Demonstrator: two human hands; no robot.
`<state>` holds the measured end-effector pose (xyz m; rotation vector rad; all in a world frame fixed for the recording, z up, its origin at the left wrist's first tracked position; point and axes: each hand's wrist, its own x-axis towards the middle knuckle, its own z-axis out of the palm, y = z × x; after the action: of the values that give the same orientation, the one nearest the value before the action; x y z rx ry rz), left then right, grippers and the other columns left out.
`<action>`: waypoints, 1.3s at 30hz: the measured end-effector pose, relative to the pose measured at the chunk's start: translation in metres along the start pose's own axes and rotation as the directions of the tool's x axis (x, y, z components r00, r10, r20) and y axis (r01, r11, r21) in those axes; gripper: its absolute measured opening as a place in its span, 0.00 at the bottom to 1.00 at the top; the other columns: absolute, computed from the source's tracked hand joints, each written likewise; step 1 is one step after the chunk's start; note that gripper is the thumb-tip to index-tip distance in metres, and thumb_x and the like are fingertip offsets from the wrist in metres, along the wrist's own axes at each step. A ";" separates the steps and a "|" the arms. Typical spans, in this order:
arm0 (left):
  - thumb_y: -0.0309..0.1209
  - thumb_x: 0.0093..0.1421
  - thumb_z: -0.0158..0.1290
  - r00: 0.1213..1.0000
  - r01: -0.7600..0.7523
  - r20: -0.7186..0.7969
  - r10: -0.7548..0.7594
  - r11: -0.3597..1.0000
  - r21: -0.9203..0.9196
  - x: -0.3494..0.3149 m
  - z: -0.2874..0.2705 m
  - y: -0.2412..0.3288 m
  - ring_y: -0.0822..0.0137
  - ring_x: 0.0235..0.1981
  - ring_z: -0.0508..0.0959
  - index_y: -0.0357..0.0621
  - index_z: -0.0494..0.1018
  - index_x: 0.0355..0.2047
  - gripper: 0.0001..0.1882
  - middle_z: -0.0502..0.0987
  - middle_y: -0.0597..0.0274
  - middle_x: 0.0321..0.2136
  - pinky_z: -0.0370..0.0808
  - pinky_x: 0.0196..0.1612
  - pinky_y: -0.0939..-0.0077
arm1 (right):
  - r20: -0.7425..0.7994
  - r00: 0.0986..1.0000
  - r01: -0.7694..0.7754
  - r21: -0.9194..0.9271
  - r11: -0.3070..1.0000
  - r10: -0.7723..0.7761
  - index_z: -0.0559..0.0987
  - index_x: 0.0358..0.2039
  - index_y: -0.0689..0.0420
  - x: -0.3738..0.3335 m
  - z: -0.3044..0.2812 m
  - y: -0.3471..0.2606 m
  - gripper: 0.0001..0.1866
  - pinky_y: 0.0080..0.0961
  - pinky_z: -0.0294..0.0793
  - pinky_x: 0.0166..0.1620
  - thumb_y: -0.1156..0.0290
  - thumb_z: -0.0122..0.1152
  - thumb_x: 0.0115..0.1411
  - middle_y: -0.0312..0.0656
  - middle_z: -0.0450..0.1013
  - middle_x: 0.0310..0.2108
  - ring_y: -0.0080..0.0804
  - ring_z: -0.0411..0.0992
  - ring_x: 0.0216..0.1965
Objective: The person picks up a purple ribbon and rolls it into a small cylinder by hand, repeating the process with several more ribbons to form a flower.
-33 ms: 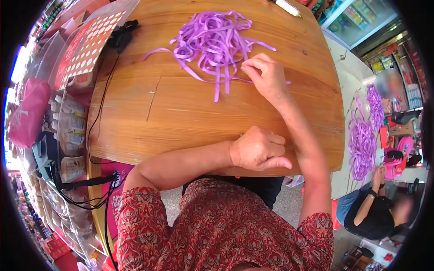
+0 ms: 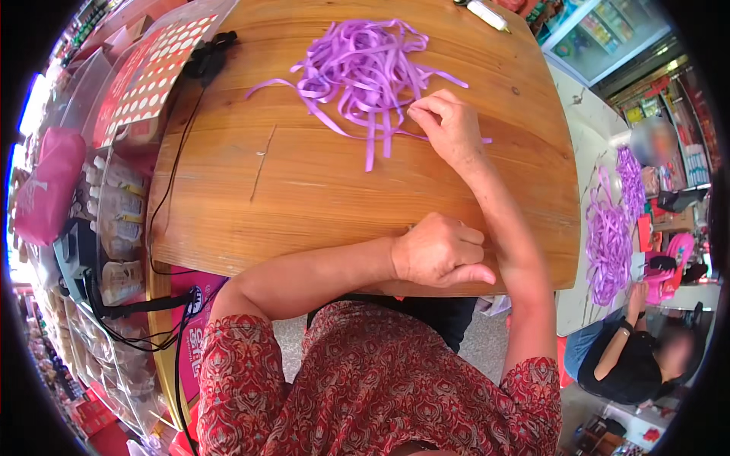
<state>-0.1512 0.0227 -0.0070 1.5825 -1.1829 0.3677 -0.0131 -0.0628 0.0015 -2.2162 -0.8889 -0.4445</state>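
A tangled heap of purple ribbon (image 2: pixel 365 68) lies on the far part of the wooden table (image 2: pixel 327 205), with several loose ends trailing out. At the heap's right edge is my right hand (image 2: pixel 454 131), thumb and fingertips pinched together beside the ribbon. One strand runs beneath this hand and shows again to its right. Whether the pinch holds ribbon cannot be made out. Close to the table's front edge, my left hand (image 2: pixel 439 251) is curled closed, back upward, its thumb pointing right toward my right forearm. What the curled fingers may hold is hidden.
A black cable with a clip (image 2: pixel 209 57) runs down the table's left side, beside a dotted box (image 2: pixel 160 72) and a pink pouch (image 2: pixel 49 186). A white pen-like tube (image 2: pixel 487 14) lies at the far edge. Right, more purple ribbon (image 2: pixel 608 243) covers a white table near another person (image 2: pixel 627 365).
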 end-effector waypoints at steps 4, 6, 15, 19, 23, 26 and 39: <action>0.41 0.57 0.56 0.996 -0.018 -0.090 0.020 0.999 0.026 -0.001 0.001 0.001 0.55 0.17 0.69 0.43 0.63 0.13 0.22 0.64 0.58 0.17 0.67 0.21 0.63 | 0.027 0.990 -0.132 -0.144 0.981 0.138 0.80 0.31 0.62 0.011 0.025 0.003 0.10 0.25 0.72 0.29 0.69 0.66 0.52 0.43 0.74 0.28 0.30 0.72 0.25; 0.41 0.57 0.56 0.991 -0.017 -0.134 0.024 0.999 0.049 -0.001 -0.001 0.000 0.55 0.17 0.70 0.43 0.63 0.13 0.22 0.64 0.58 0.17 0.67 0.21 0.63 | 0.031 0.995 -0.093 -0.154 0.984 0.099 0.80 0.30 0.62 0.013 0.032 0.002 0.10 0.25 0.71 0.29 0.69 0.67 0.52 0.43 0.74 0.27 0.30 0.73 0.25; 0.43 0.59 0.53 0.952 0.139 -0.288 -0.102 0.984 0.110 0.003 -0.008 -0.008 0.53 0.21 0.73 0.43 0.68 0.16 0.20 0.68 0.57 0.18 0.71 0.24 0.61 | -0.115 0.842 -0.323 0.674 0.664 0.527 0.76 0.40 0.65 0.004 -0.040 0.010 0.10 0.22 0.71 0.35 0.74 0.59 0.60 0.40 0.76 0.33 0.25 0.74 0.31; 0.39 0.57 0.57 0.941 0.151 -0.320 -0.109 0.983 0.108 0.004 -0.006 -0.011 0.55 0.19 0.72 0.44 0.67 0.16 0.18 0.66 0.59 0.18 0.69 0.21 0.63 | -0.411 0.768 0.111 0.841 0.530 0.492 0.75 0.40 0.64 -0.001 -0.114 0.020 0.09 0.23 0.70 0.38 0.74 0.55 0.62 0.42 0.74 0.36 0.23 0.70 0.34; 0.39 0.57 0.57 0.955 0.162 -0.266 -0.130 0.982 0.100 0.005 -0.007 -0.011 0.54 0.21 0.72 0.43 0.70 0.21 0.15 0.67 0.59 0.20 0.70 0.24 0.62 | -0.667 0.625 0.282 0.677 0.679 0.405 0.74 0.45 0.66 -0.005 -0.156 0.003 0.12 0.22 0.69 0.38 0.74 0.54 0.63 0.40 0.74 0.36 0.22 0.69 0.33; 0.37 0.57 0.56 0.941 0.204 -0.286 -0.181 0.977 0.054 0.010 -0.013 -0.013 0.51 0.29 0.73 0.42 0.72 0.31 0.11 0.70 0.55 0.26 0.72 0.30 0.62 | -0.530 0.751 -0.066 0.534 0.843 0.394 0.75 0.49 0.63 -0.013 -0.130 -0.015 0.14 0.20 0.69 0.42 0.74 0.53 0.63 0.37 0.74 0.37 0.21 0.69 0.37; 0.25 0.65 0.48 0.673 0.239 -0.373 -0.639 0.665 -0.708 0.019 -0.045 -0.054 0.75 0.40 0.72 0.38 0.69 0.47 0.11 0.73 0.64 0.39 0.72 0.43 0.80 | -0.102 0.985 -0.112 0.245 0.963 0.140 0.76 0.48 0.59 -0.049 -0.056 -0.039 0.19 0.17 0.74 0.38 0.87 0.58 0.55 0.36 0.71 0.36 0.21 0.71 0.36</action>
<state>-0.0834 0.0486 -0.0060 0.9988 -0.2872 0.0925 -0.0783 -0.1046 0.0333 -1.9906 -0.6944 -0.3836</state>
